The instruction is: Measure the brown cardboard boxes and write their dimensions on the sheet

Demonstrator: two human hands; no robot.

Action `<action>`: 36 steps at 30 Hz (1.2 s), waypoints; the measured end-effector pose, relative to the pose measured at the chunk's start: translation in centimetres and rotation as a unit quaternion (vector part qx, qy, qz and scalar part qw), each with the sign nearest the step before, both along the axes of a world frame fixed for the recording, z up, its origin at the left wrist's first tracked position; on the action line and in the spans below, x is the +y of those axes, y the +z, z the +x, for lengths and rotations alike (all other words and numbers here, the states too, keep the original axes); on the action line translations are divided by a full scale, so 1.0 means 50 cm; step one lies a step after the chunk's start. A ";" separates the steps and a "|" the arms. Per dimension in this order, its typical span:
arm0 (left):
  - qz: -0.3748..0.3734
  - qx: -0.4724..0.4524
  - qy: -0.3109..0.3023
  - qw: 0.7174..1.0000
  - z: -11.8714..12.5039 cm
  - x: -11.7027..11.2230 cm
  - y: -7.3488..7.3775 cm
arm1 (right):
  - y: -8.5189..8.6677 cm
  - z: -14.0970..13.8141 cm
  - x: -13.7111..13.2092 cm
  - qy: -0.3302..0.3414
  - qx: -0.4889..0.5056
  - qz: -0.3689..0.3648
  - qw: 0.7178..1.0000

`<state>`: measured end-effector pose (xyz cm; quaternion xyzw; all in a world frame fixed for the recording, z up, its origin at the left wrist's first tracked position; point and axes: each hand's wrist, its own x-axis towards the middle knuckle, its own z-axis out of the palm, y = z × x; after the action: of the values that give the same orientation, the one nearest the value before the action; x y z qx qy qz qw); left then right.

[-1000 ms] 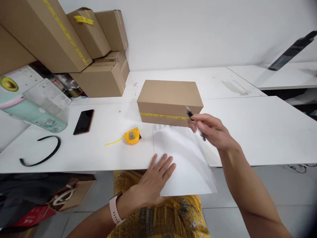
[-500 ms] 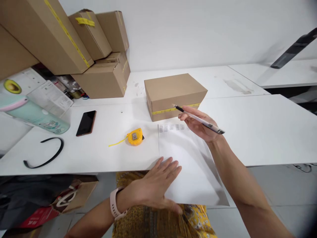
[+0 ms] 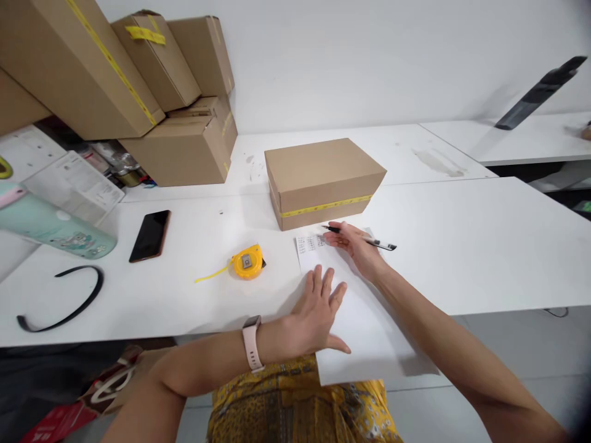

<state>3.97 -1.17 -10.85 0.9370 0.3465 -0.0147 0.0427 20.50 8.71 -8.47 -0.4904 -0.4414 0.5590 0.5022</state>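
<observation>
My right hand (image 3: 354, 246) grips a pen (image 3: 364, 240) with its tip over the printed rows at the top of a white sheet of paper (image 3: 369, 320). The sheet lies on the white table (image 3: 462, 246) and hangs over its near edge. My left hand (image 3: 318, 317), a pale watch on its wrist, lies flat with fingers spread on the sheet's left part. Just behind the paper stands a closed cardboard box (image 3: 323, 178) with a yellow tape band. A yellow tape measure (image 3: 248, 261) with a short pulled-out blade rests left of the sheet.
A black phone (image 3: 149, 235) and a curved black strap (image 3: 64, 307) lie on the left. A mint bottle (image 3: 50, 224) lies on its side by stacked cardboard boxes (image 3: 138, 80) at the back left. Another white table (image 3: 508, 138) stands at the right.
My right hand has come down with the pen from in front of the box to the top of the paper. My left hand slid further up onto the sheet.
</observation>
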 end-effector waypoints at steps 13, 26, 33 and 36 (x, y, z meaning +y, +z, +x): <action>0.020 -0.021 0.013 1.000 0.014 0.080 0.003 | -0.056 -0.020 0.013 -0.020 -0.142 0.062 0.988; 0.081 -0.026 0.010 0.996 0.012 0.080 -0.007 | -0.068 -0.015 0.008 -0.056 -0.182 0.059 0.980; 0.102 -0.037 -0.001 0.994 0.011 0.081 -0.007 | -0.057 -0.023 0.004 -0.002 -0.211 0.071 0.975; 0.117 -0.041 -0.003 0.992 0.010 0.080 -0.010 | -0.060 -0.021 0.005 -0.003 -0.223 0.083 0.971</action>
<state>4.49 2.84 -11.36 0.9362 0.3413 0.0647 -0.0534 19.43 8.96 -11.45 -0.5606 -0.5853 0.3958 0.4319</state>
